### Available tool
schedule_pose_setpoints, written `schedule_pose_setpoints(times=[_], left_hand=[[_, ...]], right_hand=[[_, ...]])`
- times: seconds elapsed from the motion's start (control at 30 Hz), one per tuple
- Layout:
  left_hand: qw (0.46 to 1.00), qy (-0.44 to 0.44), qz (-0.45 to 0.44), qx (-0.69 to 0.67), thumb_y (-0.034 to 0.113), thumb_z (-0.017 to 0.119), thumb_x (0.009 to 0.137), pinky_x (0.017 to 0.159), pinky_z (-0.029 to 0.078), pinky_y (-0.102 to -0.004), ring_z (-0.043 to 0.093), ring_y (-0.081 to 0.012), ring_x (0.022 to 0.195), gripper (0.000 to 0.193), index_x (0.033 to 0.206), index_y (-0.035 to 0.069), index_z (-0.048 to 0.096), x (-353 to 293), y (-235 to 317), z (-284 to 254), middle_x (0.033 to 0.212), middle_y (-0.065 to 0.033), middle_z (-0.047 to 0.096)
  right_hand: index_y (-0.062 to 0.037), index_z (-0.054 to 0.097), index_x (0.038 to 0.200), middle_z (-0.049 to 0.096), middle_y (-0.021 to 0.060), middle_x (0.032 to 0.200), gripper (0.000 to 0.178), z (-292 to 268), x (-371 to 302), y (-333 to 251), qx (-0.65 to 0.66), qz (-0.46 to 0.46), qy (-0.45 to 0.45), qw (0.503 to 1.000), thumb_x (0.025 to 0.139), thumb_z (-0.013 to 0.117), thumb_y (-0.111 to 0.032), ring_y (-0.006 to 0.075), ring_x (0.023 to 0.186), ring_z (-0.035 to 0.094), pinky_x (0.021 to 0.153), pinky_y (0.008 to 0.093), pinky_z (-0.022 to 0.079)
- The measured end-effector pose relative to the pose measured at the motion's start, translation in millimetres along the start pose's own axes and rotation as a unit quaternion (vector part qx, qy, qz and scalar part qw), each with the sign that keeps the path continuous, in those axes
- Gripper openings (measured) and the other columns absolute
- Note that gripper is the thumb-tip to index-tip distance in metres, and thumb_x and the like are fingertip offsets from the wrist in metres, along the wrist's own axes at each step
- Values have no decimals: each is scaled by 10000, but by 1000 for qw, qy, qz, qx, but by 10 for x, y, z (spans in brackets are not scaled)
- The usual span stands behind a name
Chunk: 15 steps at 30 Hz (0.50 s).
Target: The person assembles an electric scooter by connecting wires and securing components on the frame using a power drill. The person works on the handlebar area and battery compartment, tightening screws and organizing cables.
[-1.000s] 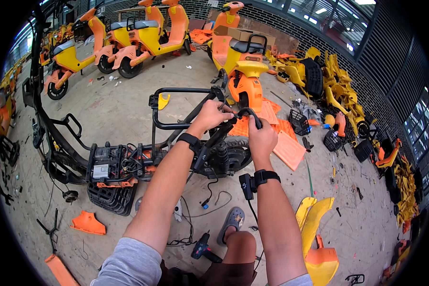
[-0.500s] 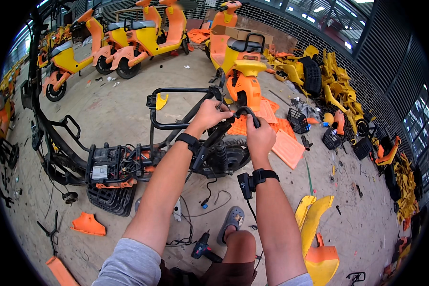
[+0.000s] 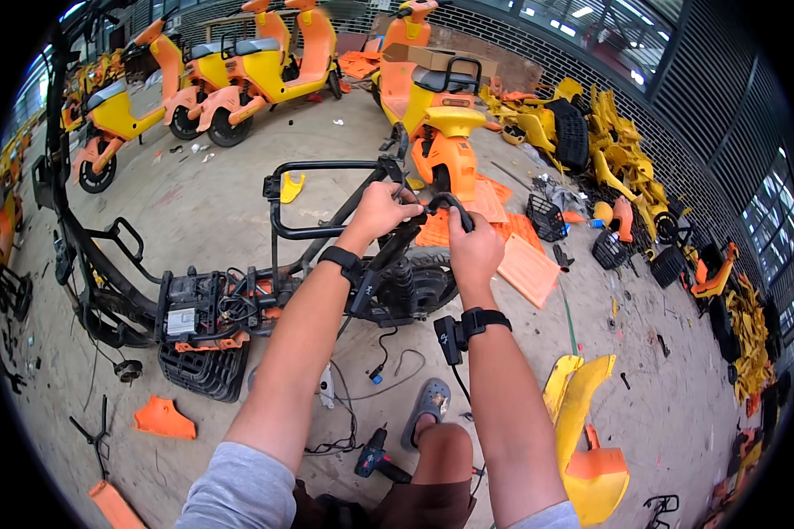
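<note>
A stripped scooter frame (image 3: 322,256), black, stands before me with its rear wheel (image 3: 428,286) under my hands. At its rear top end, my left hand (image 3: 381,214) is closed, thumb and fingers pinched together; what lies between them is hidden. Just to the right, my right hand (image 3: 476,251) grips a short, curved black bar-like piece (image 3: 451,203), thumb against it. The left end of this piece meets the frame near my left fingertips; whether it is fixed there I cannot tell. A black looped rack (image 3: 326,165) sticks out left from the frame.
A cordless drill (image 3: 377,454) lies on the floor near my foot, with loose cables (image 3: 348,423) beside it. Yellow body panels (image 3: 582,423) lie at the right, an orange piece (image 3: 164,418) at the left. Several yellow-orange scooters (image 3: 269,84) and a panel heap (image 3: 622,145) stand behind.
The view has shifted slightly, so the surroundings sit a little further left. Both hands stay at the rear of the frame, the right still gripping the curved black piece.
</note>
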<state>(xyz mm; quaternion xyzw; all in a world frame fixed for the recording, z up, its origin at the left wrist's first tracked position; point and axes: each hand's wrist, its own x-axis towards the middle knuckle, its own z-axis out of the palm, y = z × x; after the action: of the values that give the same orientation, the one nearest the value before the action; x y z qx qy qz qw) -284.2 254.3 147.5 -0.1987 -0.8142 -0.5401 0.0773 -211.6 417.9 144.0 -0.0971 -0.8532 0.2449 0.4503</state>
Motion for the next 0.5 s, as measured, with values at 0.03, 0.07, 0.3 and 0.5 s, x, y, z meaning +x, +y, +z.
schedule_pose_setpoints(times=[0.03, 0.07, 0.3, 0.5], left_hand=[[1000, -2, 17, 2, 231, 780, 754, 569, 394, -273, 463, -99, 598, 317, 969, 4, 725, 14, 6, 17, 645, 4, 494], [999, -5, 35, 3, 234, 777, 755, 564, 390, -274, 456, -99, 593, 324, 972, 0, 723, 23, 8, 35, 642, 5, 486], [999, -7, 34, -30, 172, 749, 773, 623, 467, -277, 565, -110, 645, 262, 933, -34, 724, 93, -153, 8, 731, -52, 662], [997, -16, 7, -76, 178, 753, 790, 669, 466, -227, 595, -83, 738, 308, 1004, -38, 703, 66, -53, 24, 800, -38, 676]], right_hand=[[-84, 737, 834, 676, 158, 693, 309, 2, 14, 29, -5, -4, 6, 1000, 819, 671, -386, 354, 633, 660, 589, 435, 523], [-87, 737, 831, 674, 160, 688, 309, 7, 24, 59, -11, -8, 13, 1000, 819, 671, -388, 356, 632, 659, 585, 440, 522], [-75, 719, 813, 645, 175, 621, 335, 10, 17, -4, -1, 13, 4, 1000, 821, 659, -404, 360, 590, 650, 568, 463, 523], [-46, 686, 760, 643, 185, 619, 377, 34, 7, 9, 27, 10, 22, 999, 833, 639, -413, 370, 590, 649, 565, 460, 524]])
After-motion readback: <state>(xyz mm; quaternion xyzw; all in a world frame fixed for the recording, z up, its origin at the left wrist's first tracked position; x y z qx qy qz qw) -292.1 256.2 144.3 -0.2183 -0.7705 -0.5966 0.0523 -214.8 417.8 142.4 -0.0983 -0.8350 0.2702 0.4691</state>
